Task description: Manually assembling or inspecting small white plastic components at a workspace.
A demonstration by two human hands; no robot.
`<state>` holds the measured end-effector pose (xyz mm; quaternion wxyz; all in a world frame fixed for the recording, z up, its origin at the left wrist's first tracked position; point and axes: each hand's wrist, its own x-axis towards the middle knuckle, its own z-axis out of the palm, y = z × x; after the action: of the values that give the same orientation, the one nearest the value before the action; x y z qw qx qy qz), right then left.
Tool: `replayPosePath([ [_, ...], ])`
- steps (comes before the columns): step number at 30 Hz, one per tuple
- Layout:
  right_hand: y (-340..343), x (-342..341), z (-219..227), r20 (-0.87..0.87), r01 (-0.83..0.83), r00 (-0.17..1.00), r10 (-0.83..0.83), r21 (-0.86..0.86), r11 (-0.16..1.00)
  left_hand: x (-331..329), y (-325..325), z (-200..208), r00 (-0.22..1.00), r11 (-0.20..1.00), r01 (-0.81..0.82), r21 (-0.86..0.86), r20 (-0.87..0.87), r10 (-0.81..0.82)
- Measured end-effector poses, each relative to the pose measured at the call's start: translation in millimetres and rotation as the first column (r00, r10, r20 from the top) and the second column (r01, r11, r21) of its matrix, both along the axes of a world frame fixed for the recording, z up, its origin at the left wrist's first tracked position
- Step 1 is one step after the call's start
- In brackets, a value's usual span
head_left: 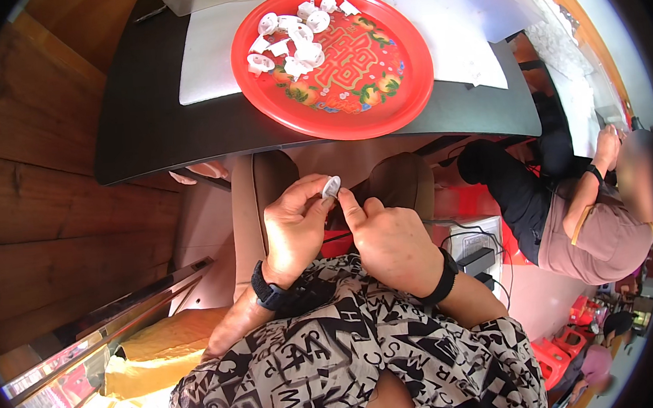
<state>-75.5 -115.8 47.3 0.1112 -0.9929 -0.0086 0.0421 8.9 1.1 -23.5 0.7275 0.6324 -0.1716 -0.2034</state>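
Above my lap, my left hand point(296, 225) pinches a small round white plastic part point(330, 187) between thumb and fingertips. My right hand point(393, 245) meets the same part from the right, its index fingertip against the lower edge and the other fingers curled in. The right thumb is mostly hidden. More white plastic parts point(317, 22) of a similar kind, with round faces and short stems, lie loosely at the left side of a round red tray point(414, 82) on the table beyond my hands.
The tray rests partly on a white sheet point(208, 64) over the black table point(152, 133). A wooden wall point(58, 202) stands at the left. To the right, a co-worker point(586, 237) sits at another table. Cables and a white box point(463, 239) are beside my right arm.
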Motion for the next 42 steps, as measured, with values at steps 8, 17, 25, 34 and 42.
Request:
replayPosePath([
  [8, -7, 5, 13, -0.052, -0.171, 0.985, 0.163, -0.215, 0.962, -1, -2, -7, 0.996, 0.997, 0.083, 0.004, -0.020, -0.083],
  [17, -30, -5, 27, 0.105, -0.004, 0.994, -0.012, 0.146, 0.989, 16, 9, 9, 0.976, 0.946, 0.109, -0.305, -0.146, -0.159],
  [25, -23, -11, 25, 0.120, 0.028, 0.992, -0.042, 0.110, 0.994, 15, 10, 11, 0.975, 0.949, 0.136, -0.284, -0.132, -0.179],
  [34, -19, -6, 22, 0.083, -0.009, 0.997, 0.007, 0.021, 1.000, 12, 9, 12, 0.980, 0.962, 0.128, -0.240, -0.120, -0.160],
  [42, -14, 1, 26, -0.022, -0.086, 0.996, 0.083, -0.165, 0.983, 6, 4, 9, 0.992, 0.973, 0.099, -0.211, -0.056, -0.113],
])
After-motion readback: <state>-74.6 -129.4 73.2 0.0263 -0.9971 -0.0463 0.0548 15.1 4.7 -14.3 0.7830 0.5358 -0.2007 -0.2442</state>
